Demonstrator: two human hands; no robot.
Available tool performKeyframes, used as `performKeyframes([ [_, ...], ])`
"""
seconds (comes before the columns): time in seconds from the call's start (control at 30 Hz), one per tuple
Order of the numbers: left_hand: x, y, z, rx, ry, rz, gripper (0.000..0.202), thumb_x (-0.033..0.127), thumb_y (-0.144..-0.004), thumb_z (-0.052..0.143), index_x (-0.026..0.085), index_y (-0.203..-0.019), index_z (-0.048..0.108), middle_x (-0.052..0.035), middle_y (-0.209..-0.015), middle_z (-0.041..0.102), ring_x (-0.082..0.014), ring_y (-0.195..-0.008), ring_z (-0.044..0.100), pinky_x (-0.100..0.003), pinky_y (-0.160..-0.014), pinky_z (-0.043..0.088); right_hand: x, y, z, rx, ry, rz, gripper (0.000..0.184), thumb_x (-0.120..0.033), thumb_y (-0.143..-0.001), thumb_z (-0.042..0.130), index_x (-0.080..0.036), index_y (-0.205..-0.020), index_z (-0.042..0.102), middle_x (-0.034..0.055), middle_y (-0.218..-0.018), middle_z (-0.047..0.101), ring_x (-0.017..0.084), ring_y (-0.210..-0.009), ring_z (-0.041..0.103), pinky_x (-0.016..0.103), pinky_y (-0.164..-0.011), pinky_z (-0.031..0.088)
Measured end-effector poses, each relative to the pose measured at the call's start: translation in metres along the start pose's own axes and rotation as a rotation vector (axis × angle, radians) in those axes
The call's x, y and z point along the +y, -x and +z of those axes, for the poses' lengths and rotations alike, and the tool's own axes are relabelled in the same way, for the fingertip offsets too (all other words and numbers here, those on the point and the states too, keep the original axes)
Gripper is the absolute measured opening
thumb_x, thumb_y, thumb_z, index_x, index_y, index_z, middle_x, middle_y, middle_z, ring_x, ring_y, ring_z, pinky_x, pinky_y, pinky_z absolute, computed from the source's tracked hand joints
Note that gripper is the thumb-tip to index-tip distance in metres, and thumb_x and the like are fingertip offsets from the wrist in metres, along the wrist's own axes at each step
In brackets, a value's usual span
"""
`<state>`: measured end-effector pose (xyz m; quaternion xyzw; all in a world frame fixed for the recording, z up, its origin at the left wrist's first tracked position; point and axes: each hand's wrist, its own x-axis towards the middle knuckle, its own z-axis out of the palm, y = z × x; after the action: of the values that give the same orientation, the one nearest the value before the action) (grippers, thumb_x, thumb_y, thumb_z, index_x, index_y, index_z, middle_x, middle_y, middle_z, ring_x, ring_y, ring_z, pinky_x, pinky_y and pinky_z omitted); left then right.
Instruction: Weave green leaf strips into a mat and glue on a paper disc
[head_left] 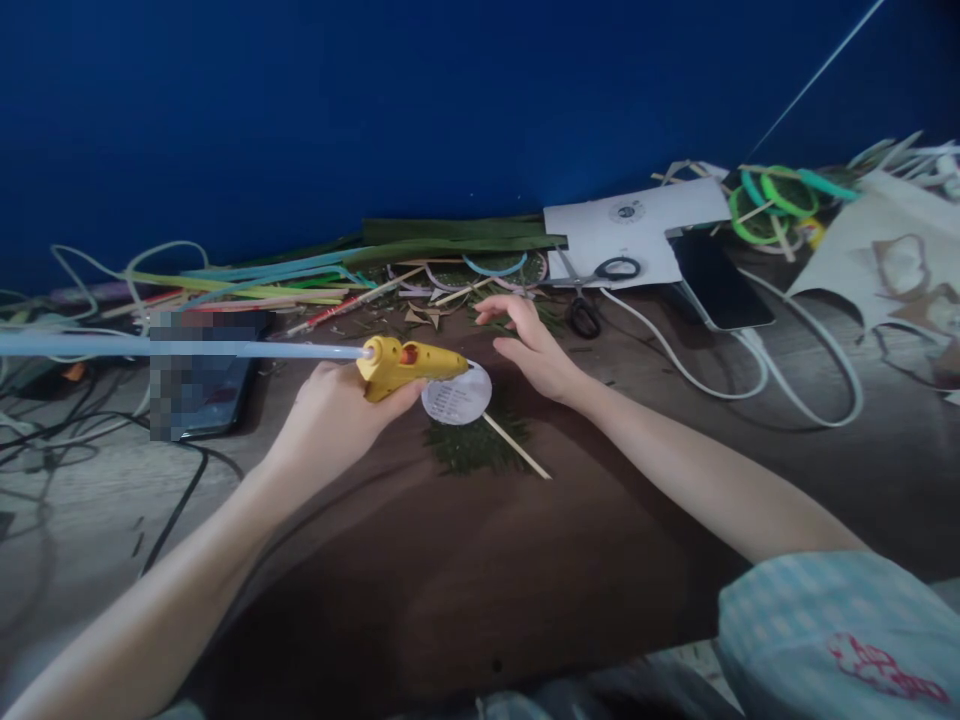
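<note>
My left hand is closed around a yellow glue gun with a long pale glue stick sticking out of its back to the left. The gun's nozzle points right, over a round white paper disc. The disc lies on a green leafy piece with a thin wooden stick running out of it. My right hand hovers just right of the disc, fingers spread and holding nothing, reaching toward leaf scraps behind it.
Black-handled scissors lie on white card at the back. A phone with white cables sits right. Long green leaves and coloured strips are piled by the blue wall. Green rings lie far right. Black cables trail left.
</note>
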<state>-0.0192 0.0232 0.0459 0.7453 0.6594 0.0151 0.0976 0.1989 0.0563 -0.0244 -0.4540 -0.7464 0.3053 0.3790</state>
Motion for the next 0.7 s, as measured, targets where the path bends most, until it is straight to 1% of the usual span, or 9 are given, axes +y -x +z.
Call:
performKeyframes([
  [0.23, 0.0037, 0.0025, 0.0006, -0.006, 0.035, 0.007, 0.037, 0.051, -0.075, 0.046, 0.019, -0.071, 0.063, -0.0069, -0.072, 0.067, -0.0258, -0.076, 0.062, -0.031, -0.068, 0.045, 0.0062, -0.0008, 0.0028, 0.029, -0.048, -0.029, 0.041, -0.017, -0.069, 0.039, -0.02, -0.109, 0.044, 0.0085, -0.108, 0.056, 0.024, -0.108, 0.044, 0.046, -0.095, 0.033],
  [0.37, 0.003, 0.0034, 0.0026, -0.001, 0.052, 0.007, 0.041, 0.054, -0.074, 0.046, 0.018, -0.071, 0.065, -0.0071, -0.071, 0.067, -0.0261, -0.073, 0.062, -0.032, -0.067, 0.044, 0.0075, -0.001, 0.0029, 0.025, -0.057, -0.033, 0.041, -0.017, -0.068, 0.039, -0.02, -0.109, 0.044, 0.0085, -0.107, 0.056, 0.024, -0.107, 0.044, 0.047, -0.095, 0.032],
  [0.53, -0.0001, 0.0041, 0.0056, -0.005, 0.057, 0.019, 0.044, 0.055, -0.074, 0.046, 0.016, -0.071, 0.065, -0.0069, -0.065, 0.065, -0.0242, -0.066, 0.061, -0.03, -0.061, 0.042, 0.0072, -0.0013, 0.0027, 0.023, -0.054, -0.028, 0.041, -0.016, -0.069, 0.039, -0.02, -0.109, 0.044, 0.0083, -0.106, 0.055, 0.024, -0.107, 0.043, 0.047, -0.095, 0.032],
  [0.7, -0.0015, 0.0088, 0.0062, -0.032, 0.106, 0.061, 0.042, 0.053, -0.075, 0.047, 0.016, -0.075, 0.066, -0.0047, -0.066, 0.065, -0.021, -0.065, 0.061, -0.028, -0.06, 0.04, 0.0072, -0.0008, 0.0031, 0.022, -0.057, -0.025, 0.041, -0.015, -0.068, 0.039, -0.021, -0.108, 0.043, 0.008, -0.106, 0.055, 0.024, -0.107, 0.043, 0.048, -0.095, 0.032],
])
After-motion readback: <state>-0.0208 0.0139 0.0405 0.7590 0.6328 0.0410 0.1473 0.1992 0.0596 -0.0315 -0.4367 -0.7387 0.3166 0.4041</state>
